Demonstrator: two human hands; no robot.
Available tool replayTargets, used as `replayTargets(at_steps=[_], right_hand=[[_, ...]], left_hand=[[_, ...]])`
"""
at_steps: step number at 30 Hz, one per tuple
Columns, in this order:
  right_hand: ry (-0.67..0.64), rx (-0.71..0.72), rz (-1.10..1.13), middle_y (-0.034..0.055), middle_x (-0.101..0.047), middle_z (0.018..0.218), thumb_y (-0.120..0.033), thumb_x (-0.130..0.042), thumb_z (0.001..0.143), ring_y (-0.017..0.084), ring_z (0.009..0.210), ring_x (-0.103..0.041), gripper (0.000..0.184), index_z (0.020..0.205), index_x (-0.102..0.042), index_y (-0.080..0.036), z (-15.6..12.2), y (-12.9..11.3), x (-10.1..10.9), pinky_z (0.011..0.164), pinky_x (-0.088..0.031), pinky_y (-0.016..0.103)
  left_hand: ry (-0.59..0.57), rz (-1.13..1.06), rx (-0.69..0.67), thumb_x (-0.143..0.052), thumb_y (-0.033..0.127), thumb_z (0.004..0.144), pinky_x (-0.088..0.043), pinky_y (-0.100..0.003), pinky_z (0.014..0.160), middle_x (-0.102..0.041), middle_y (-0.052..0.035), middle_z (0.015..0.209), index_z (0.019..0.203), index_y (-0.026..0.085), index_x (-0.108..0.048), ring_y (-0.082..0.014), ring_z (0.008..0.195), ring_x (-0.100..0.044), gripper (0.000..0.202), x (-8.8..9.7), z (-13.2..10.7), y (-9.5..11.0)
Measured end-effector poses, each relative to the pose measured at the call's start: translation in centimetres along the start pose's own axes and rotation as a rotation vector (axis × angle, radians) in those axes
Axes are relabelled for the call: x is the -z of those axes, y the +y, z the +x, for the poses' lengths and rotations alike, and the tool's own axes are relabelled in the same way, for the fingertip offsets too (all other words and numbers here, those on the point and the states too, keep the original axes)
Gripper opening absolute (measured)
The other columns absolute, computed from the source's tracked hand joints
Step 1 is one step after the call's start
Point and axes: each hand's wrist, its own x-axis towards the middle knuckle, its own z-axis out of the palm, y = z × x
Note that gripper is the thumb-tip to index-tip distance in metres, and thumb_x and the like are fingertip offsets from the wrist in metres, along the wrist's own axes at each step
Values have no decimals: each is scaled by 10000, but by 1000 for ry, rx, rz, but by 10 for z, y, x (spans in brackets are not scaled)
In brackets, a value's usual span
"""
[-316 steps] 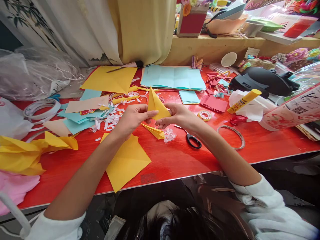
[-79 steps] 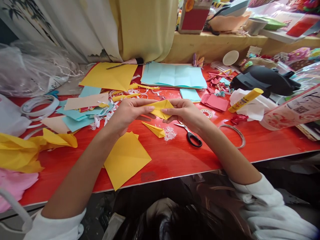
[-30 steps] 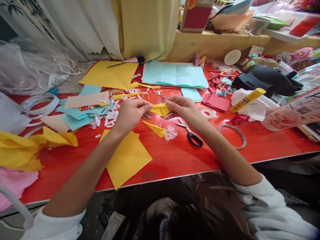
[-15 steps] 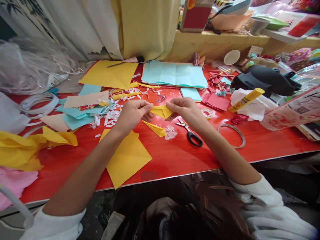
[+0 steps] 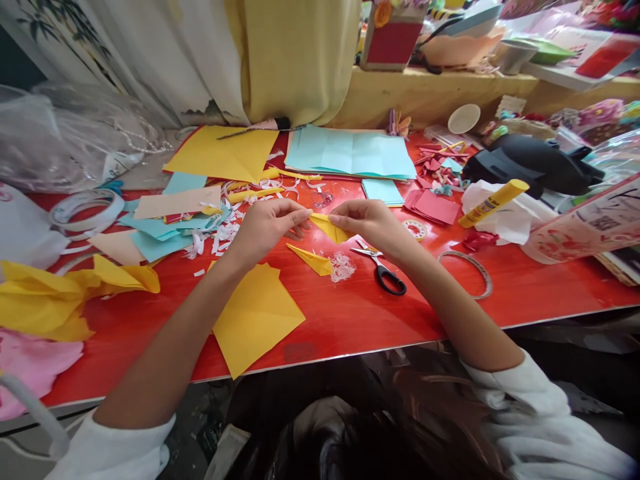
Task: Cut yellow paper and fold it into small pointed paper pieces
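My left hand and my right hand pinch a small folded yellow paper between their fingertips, a little above the red table. The left fingers grip its left tip, the right fingers its right side. Just below lies a second folded yellow piece beside white paper shreds. A flat yellow sheet lies under my left forearm.
Black-handled scissors lie right of my right hand. A tape roll, a wire ring, a yellow glue stick, pink squares, teal sheets and crumpled yellow paper lie around.
The yellow paper went from an upright triangle to a smaller, flatter, narrower folded piece. Both hands have stayed pinched on it, closer together and slightly lower.
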Motion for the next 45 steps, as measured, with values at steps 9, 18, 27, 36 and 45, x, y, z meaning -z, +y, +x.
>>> replayTargets(at_steps=[9, 18, 27, 36, 45], right_hand=[[-182, 124, -171, -27, -435, 572, -380, -527, 880, 74, 530, -312, 299, 730, -616, -137, -2, 0, -1, 491, -223, 250], [-178, 138, -353, -36, -358, 578, -291, -480, 904, 78, 530, -266, 270, 709, -585, -136, -5, -3, -5, 505, -188, 266], [-173, 66, -322, -50, -248, 570, -320, -480, 909, 78, 529, -231, 372, 579, -395, -170, -4, -7, -11, 501, -186, 267], [-188, 68, -238, -38, -365, 580, -329, -457, 913, 74, 524, -304, 307, 702, -555, -128, -2, 0, -8, 491, -230, 243], [-195, 56, -138, -54, -323, 561, -450, -506, 871, 63, 500, -269, 382, 635, -489, -150, -3, -3, -4, 462, -193, 237]], left_hand=[[4, 22, -53, -649, 351, 753, -532, -222, 606, -647, -2, 667, 762, 159, -689, -108, 606, -609, 195, -3, 0, -5], [-18, 18, -50, -635, 365, 761, -506, -233, 621, -646, -4, 720, 779, 165, -668, -114, 636, -614, 204, -4, 2, -12], [-25, 12, -26, -596, 448, 784, -507, -227, 596, -623, -24, 690, 729, 146, -645, -109, 612, -590, 310, -9, 1, -12], [-104, -112, 47, -716, 393, 686, -522, -242, 643, -611, -9, 644, 738, 130, -643, -105, 604, -596, 278, -7, -1, -9], [14, -170, 2, -680, 293, 719, -544, -245, 617, -639, -9, 665, 792, 146, -670, -108, 586, -611, 164, -8, 1, -7]])
